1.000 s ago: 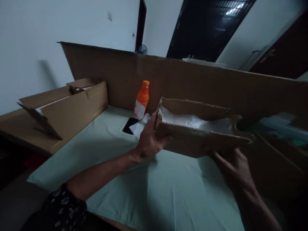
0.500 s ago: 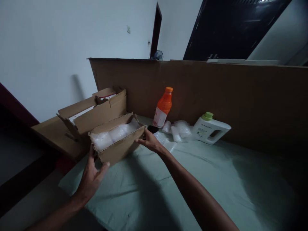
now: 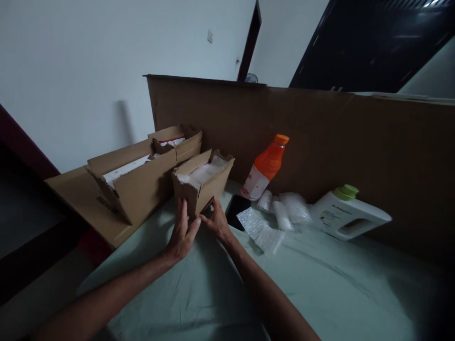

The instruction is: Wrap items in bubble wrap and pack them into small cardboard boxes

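Note:
A small open cardboard box (image 3: 215, 185) with bubble wrap (image 3: 202, 175) inside is between my two hands. My left hand (image 3: 180, 239) presses its fingers on the near end of the box, the thumb by the lower corner. My right hand (image 3: 217, 221) grips the box low on its right side, its thumb near the left thumb. What lies under the wrap is hidden. To the left stands a longer open cardboard box (image 3: 149, 177) with white items inside, close beside the small box.
On the green cloth (image 3: 313, 284) are a dark flat object (image 3: 237, 210), bubble wrap sheet (image 3: 261, 232) and wrapped bundles (image 3: 293, 207). An orange bottle (image 3: 266, 166) leans near a white jug (image 3: 355, 213) with a green cap. A tall cardboard panel (image 3: 320, 137) stands behind.
The small box has turned so that its narrow end faces me, and it sits closer to the longer box. My left hand has come onto it; my right hand has shifted to its near side.

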Tool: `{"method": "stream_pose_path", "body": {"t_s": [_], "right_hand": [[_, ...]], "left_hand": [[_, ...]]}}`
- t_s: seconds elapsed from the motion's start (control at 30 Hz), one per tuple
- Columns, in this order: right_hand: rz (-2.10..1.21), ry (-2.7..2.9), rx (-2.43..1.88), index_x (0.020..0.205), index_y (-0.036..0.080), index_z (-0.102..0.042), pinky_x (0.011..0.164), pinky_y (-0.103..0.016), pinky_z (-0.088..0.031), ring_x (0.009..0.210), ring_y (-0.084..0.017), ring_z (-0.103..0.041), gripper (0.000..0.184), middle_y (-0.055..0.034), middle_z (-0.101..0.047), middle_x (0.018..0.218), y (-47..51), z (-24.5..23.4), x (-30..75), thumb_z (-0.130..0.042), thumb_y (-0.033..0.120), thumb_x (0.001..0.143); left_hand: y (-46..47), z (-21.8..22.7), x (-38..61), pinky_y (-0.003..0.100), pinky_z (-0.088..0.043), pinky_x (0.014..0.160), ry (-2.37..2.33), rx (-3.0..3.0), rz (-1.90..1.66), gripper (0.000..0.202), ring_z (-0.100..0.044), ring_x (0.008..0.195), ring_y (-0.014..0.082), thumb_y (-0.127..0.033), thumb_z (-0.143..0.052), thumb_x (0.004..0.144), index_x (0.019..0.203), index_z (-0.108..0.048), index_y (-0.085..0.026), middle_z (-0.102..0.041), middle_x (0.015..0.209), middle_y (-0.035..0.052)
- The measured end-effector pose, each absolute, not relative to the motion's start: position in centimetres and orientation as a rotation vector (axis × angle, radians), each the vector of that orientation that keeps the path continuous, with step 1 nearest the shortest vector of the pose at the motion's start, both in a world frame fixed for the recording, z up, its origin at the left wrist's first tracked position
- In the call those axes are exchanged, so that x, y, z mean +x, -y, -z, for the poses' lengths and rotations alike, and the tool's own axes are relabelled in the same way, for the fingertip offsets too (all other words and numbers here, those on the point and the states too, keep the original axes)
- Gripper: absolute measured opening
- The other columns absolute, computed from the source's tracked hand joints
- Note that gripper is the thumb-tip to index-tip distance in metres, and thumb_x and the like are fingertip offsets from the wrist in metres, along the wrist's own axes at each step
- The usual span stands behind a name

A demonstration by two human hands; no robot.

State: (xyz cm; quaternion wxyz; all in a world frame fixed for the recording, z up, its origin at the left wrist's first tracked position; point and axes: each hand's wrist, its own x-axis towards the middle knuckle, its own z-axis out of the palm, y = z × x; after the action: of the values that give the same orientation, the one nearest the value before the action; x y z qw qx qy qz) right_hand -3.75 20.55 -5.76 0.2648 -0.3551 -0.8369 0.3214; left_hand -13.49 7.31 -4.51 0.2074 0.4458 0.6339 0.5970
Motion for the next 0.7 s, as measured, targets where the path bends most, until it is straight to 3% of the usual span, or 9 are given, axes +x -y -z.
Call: {"method": "stream_pose_path", "body": {"t_s": [0.17,0.33,0.53,0.7], "right_hand": [[-0.806,2.225,-1.07,0.154,0.004,-0.019,0.118,-0.053,-0.032,0.146,-0.041,-0.035,0.107,-0.0315,-0.031,0.157,-23.7,5.3,-6.9,-0.073,0.053,0.076],[-0.786,2.244,-1.05,0.155,0.008,-0.025,0.117,-0.052,-0.034,0.143,-0.037,-0.04,0.102,-0.0252,-0.04,0.154,-25.5,5.1,-7.9,-0.075,0.046,0.074],[-0.714,2.167,-1.063,0.158,0.008,-0.016,0.115,-0.058,-0.033,0.147,-0.041,-0.032,0.115,-0.0273,-0.03,0.159,-25.3,6.4,-9.1,-0.072,0.061,0.073],[-0.667,2.174,-1.024,0.157,0.003,-0.015,0.116,-0.049,-0.035,0.146,-0.036,-0.036,0.103,-0.0272,-0.035,0.157,-26.3,7.4,-10.5,-0.067,0.048,0.08]], "left_hand": [[-8.8,6.3,-13.7,0.048,-0.016,0.128,-1.779,1.298,-1.456,0.071,-0.017,0.155,0.0271,-0.046,-0.042,0.098,0.158,-0.022,-0.013,-0.02,0.167,0.0164],[-8.4,6.6,-13.9,0.048,-0.02,0.127,-1.708,1.484,-1.204,0.067,-0.023,0.154,0.0263,-0.048,-0.036,0.1,0.157,-0.028,-0.013,-0.026,0.166,0.0134],[-8.7,6.8,-13.8,0.047,-0.019,0.128,-1.783,1.478,-1.142,0.069,-0.024,0.154,0.0274,-0.049,-0.032,0.101,0.156,-0.029,-0.008,-0.027,0.165,0.0165],[-8.7,6.8,-13.7,0.048,-0.025,0.126,-1.811,1.52,-1.158,0.067,-0.032,0.151,0.0289,-0.046,-0.032,0.1,0.154,-0.033,-0.005,-0.034,0.161,0.019]]}}
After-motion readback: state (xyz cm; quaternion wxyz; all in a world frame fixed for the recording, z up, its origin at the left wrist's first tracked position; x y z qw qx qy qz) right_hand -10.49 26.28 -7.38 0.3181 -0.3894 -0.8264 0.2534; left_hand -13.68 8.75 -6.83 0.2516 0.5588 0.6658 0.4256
